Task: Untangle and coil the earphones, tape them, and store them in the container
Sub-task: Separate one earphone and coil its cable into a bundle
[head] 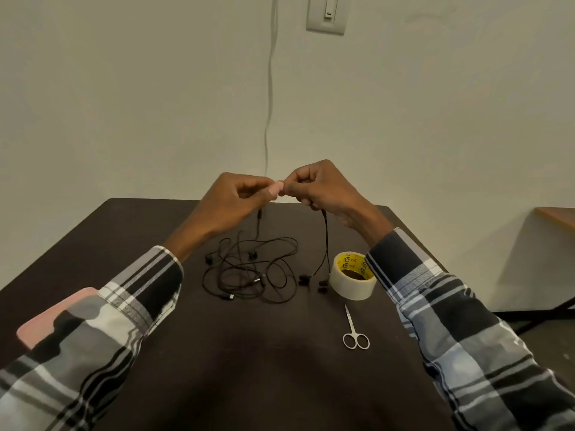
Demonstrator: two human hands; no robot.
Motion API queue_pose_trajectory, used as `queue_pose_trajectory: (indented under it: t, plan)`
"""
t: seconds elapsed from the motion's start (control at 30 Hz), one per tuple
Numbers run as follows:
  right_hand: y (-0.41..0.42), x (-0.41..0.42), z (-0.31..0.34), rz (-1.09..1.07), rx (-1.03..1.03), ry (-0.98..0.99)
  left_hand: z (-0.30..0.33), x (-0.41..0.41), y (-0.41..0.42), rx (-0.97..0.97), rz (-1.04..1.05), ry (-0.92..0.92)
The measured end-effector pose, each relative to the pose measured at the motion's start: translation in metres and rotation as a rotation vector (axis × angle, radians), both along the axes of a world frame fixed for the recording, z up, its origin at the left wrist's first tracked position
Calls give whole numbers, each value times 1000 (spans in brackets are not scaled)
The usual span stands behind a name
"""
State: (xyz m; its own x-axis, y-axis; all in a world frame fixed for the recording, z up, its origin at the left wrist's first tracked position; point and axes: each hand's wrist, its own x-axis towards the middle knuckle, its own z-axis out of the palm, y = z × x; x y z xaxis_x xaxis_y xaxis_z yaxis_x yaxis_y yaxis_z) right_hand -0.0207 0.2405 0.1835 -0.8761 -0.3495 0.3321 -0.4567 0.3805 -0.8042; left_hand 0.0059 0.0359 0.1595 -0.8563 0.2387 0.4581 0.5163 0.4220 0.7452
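Black earphones lie in a tangled heap on the dark table. My left hand and my right hand are raised above the table's far half, fingertips meeting, each pinching a black earphone cable. One strand hangs from the left hand into the heap. Another strand hangs from the right hand down to two earbuds on the table. A roll of clear tape with a yellow core stands right of those earbuds. A pink container sits at the left edge, partly hidden by my left sleeve.
Small silver scissors lie on the table in front of the tape roll. A white cable runs down the wall behind, and a switch plate is mounted above. A second table's edge shows at the right.
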Motion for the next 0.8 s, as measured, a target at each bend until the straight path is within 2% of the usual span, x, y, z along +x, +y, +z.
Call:
queue_pose_trajectory:
  t: [0.07, 0.2, 0.37, 0.47, 0.57, 0.67, 0.8]
  plan:
    - [1, 1, 0, 5, -9, 0, 4, 1, 8, -30, 7, 29]
    - [11, 1, -1, 3, -6, -31, 5, -4, 7, 39, 73, 101]
    - [26, -5, -11, -48, -4, -80, 6, -9, -6, 312, 193, 97]
    - [37, -8, -17, -89, -35, -112, 8, -15, -24, 395, 296, 99]
    - [39, -9, -19, -87, -74, -126, 3, -19, -36, 378, 318, 22]
    - [33, -9, -18, -61, -92, -124, -7, -22, -37, 273, 319, -85]
    - [21, -5, -13, -19, -79, -120, -13, -16, -21, 155, 278, -60]
